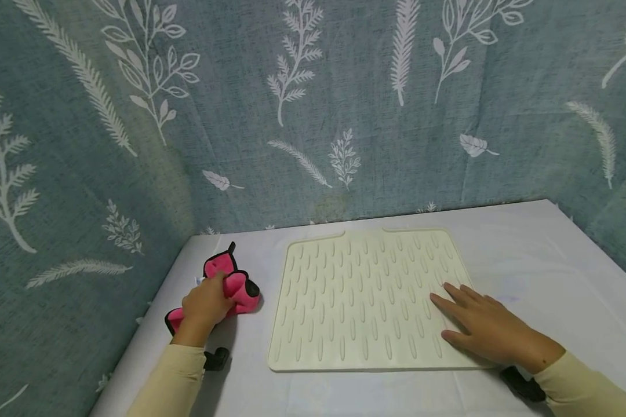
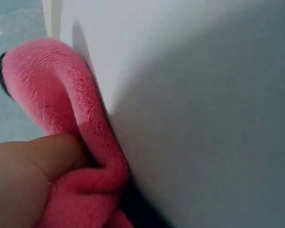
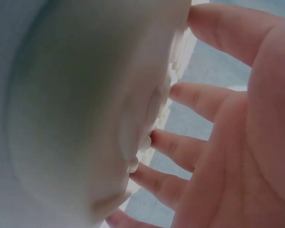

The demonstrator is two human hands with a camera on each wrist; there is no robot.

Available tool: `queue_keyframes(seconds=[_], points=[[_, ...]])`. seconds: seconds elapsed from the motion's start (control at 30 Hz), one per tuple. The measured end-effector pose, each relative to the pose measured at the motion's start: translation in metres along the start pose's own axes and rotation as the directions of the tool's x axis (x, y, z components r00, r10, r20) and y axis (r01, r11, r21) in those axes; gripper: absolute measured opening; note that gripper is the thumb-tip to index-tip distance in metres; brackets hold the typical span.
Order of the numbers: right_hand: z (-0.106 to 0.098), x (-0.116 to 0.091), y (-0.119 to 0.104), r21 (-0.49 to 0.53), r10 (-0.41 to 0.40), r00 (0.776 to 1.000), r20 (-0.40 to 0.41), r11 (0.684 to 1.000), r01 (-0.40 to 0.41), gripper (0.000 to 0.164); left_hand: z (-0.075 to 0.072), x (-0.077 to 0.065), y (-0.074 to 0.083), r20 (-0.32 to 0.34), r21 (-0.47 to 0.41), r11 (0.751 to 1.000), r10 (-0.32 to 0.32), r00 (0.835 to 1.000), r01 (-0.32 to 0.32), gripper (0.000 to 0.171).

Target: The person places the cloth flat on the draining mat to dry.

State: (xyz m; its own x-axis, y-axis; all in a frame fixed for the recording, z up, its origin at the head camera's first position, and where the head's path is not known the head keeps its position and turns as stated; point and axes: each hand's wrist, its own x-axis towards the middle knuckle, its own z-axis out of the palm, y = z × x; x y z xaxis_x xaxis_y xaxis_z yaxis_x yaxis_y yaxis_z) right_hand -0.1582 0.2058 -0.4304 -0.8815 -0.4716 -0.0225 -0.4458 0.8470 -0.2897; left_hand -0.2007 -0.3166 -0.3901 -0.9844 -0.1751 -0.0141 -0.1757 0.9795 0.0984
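Observation:
A crumpled pink plush cloth (image 1: 244,294) with black edging lies at the left of the table, and my left hand (image 1: 206,300) grips it. In the left wrist view, the fuzzy pink cloth (image 2: 88,114) folds around the thumb side of the hand; the other fingers are hidden. A cream ribbed mat (image 1: 362,307) lies flat in the middle, dotted with raised oval bumps. My right hand (image 1: 490,327) is spread over its right edge. In the right wrist view, straight fingers (image 3: 199,99) touch the mat (image 3: 137,123) with their tips.
The table (image 1: 334,394) has a white cover. Teal fabric (image 1: 334,104) with white leaf prints stands behind it and along both sides. A black strap piece (image 1: 216,359) shows by the left wrist, and another black piece (image 1: 521,383) by the right wrist.

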Motion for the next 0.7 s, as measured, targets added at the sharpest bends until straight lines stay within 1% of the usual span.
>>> queue_keyframes(seconds=[0.1, 0.2, 0.33, 0.5, 0.7], points=[[0.001, -0.002, -0.001, -0.005, -0.006, 1.0, -0.009, 1.0, 0.006, 0.071, -0.002, -0.002, -0.004, -0.023, -0.059, 0.997, -0.049, 0.999, 0.048, 0.068], [0.001, -0.003, 0.0, -0.015, -0.015, 1.0, -0.025, 1.0, 0.014, 0.071, -0.007, -0.005, -0.003, -0.06, -0.116, 0.991, -0.067, 0.996, 0.06, 0.067], [0.0, -0.004, 0.002, -0.039, -0.029, 0.998, -0.056, 0.999, 0.027, 0.07, -0.014, -0.01, 0.006, -0.101, -0.165, 0.986, -0.05, 0.994, 0.033, 0.064], [0.001, -0.004, 0.002, -0.037, -0.037, 0.998, -0.055, 0.999, 0.035, 0.07, -0.023, -0.02, 0.024, -0.141, -0.184, 0.983, -0.012, 0.99, -0.014, 0.061], [0.0, -0.002, -0.001, -0.034, -0.039, 0.998, -0.044, 0.999, 0.037, 0.07, -0.03, -0.03, 0.043, -0.222, -0.191, 0.978, 0.037, 0.974, -0.081, 0.057]])
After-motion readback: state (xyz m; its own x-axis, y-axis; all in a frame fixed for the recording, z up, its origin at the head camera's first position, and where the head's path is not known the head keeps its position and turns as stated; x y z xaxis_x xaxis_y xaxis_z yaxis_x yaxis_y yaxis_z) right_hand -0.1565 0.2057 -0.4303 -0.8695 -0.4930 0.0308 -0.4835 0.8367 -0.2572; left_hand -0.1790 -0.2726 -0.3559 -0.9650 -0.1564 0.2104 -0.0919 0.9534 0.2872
